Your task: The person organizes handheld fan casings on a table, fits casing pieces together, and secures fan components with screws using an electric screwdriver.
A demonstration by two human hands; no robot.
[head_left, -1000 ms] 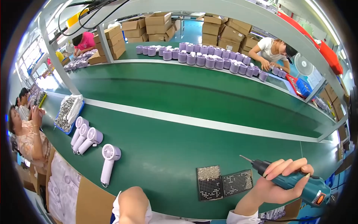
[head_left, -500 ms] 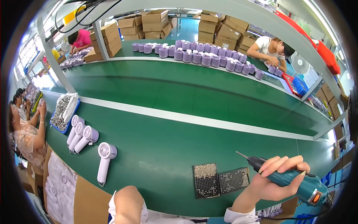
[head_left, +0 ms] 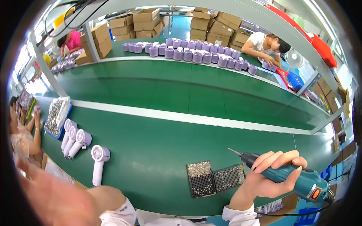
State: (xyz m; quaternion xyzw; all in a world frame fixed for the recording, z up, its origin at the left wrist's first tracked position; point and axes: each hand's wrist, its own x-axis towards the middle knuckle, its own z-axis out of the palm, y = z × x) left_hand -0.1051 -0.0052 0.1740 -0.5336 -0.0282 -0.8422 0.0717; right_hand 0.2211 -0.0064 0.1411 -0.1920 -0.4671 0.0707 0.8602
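Observation:
In the head view, my right hand (head_left: 271, 177) wraps round a teal electric screwdriver (head_left: 307, 184), whose thin bit points up and left over the green bench. My left hand (head_left: 56, 196) is a large blur at the lower left; its fingers are smeared by motion. Above it on the bench lies a pale lilac handheld fan (head_left: 99, 158), its round grille facing up. Farther left, several more lilac fans (head_left: 80, 141) lie side by side. Two black screw trays (head_left: 203, 185), joined at an angle and filled with small screws, sit left of my right hand.
A blue bin (head_left: 56, 119) of small metal parts stands at the left. Beyond a pale rail (head_left: 181, 116) runs a green conveyor, with rows of lilac fan housings (head_left: 197, 57) behind it. Co-workers sit at the far side and left. The screwdriver's cable (head_left: 301, 214) trails down right.
My left arm has swung left, bringing the blurred hand into view. The whole view has shifted slightly. The screwdriver is still in my right hand.

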